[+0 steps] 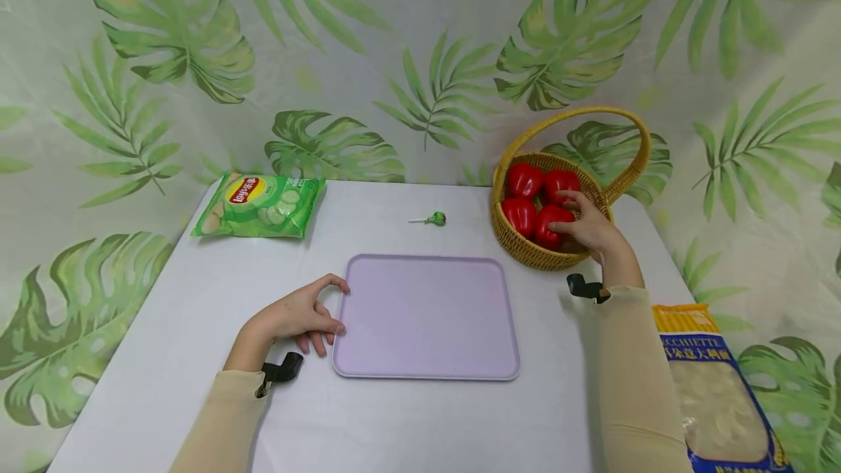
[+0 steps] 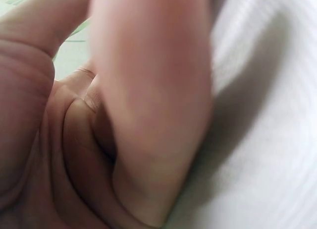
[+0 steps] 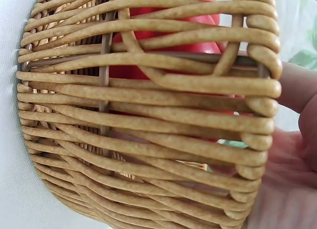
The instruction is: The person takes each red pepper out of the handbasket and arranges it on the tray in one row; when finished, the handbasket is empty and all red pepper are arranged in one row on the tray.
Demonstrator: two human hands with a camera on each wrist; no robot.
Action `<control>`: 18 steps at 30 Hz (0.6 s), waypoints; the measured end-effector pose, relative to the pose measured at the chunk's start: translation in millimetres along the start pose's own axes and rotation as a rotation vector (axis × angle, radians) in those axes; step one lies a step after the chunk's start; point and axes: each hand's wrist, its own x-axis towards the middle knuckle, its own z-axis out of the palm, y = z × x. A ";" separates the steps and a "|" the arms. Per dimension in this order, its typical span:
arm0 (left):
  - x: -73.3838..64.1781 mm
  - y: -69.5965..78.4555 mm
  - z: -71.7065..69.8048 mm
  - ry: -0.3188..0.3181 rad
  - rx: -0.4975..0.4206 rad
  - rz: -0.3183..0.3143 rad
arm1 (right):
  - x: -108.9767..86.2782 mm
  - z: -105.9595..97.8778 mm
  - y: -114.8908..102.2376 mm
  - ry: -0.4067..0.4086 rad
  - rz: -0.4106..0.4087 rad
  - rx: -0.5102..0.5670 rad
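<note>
In the head view a pale purple tray [image 1: 427, 316] lies on the white table. My left hand [image 1: 296, 316] is at its left edge, with the thumb and index fingertips apart at the rim. In the left wrist view, bent fingers [image 2: 153, 100] fill most of the picture. My right hand [image 1: 591, 225] reaches over the rim of a wicker basket [image 1: 535, 254], thumb and index finger spread over a red bell pepper [image 1: 548, 230]. Several red peppers sit in the basket. The right wrist view shows mainly its woven side [image 3: 163, 110], hiding the fingertips.
A green chip bag [image 1: 263, 206] lies at the table's back left. Behind the tray is a lollipop [image 1: 434, 219] in a green wrapper. A pasta bag [image 1: 719, 393] is at the right edge. The basket's tall handle [image 1: 591, 112] arches above it. Leaf-patterned cloth [image 1: 427, 93] hangs behind.
</note>
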 end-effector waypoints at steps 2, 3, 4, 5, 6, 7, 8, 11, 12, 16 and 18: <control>-0.1 -0.1 0.1 0.000 0.001 0.001 | -0.1 -0.2 0.6 -0.001 0.003 -0.001; -0.1 -0.2 0.2 0.000 0.000 0.000 | -0.1 -0.3 0.9 -0.002 0.007 -0.002; -0.1 -0.2 0.3 0.000 0.001 0.000 | -0.2 -0.3 1.0 -0.001 0.012 -0.002; -0.2 -0.1 0.4 0.001 0.001 0.000 | -0.5 -0.4 1.3 0.001 0.015 -0.004; -0.3 -0.1 0.4 0.001 0.001 0.000 | 1.7 -1.2 5.3 0.006 0.013 -0.011; -0.1 -0.3 0.5 0.001 0.001 0.002 | 1.4 -0.9 4.9 0.007 0.019 -0.005; 0.0 -0.4 0.5 0.001 -0.001 0.002 | 1.2 -0.6 4.7 0.008 0.025 0.003; 0.2 -1.0 0.6 0.001 -0.007 0.004 | 0.7 0.1 4.2 0.011 0.037 0.024; 0.2 -1.2 0.5 0.001 -0.008 0.004 | 0.5 0.4 4.0 0.013 0.039 0.029; 0.2 -1.2 0.2 0.002 -0.007 0.003 | -0.1 1.2 3.6 0.028 0.055 0.015; 0.2 -0.9 0.1 0.003 -0.004 0.003 | -0.2 1.3 3.3 0.035 0.063 0.008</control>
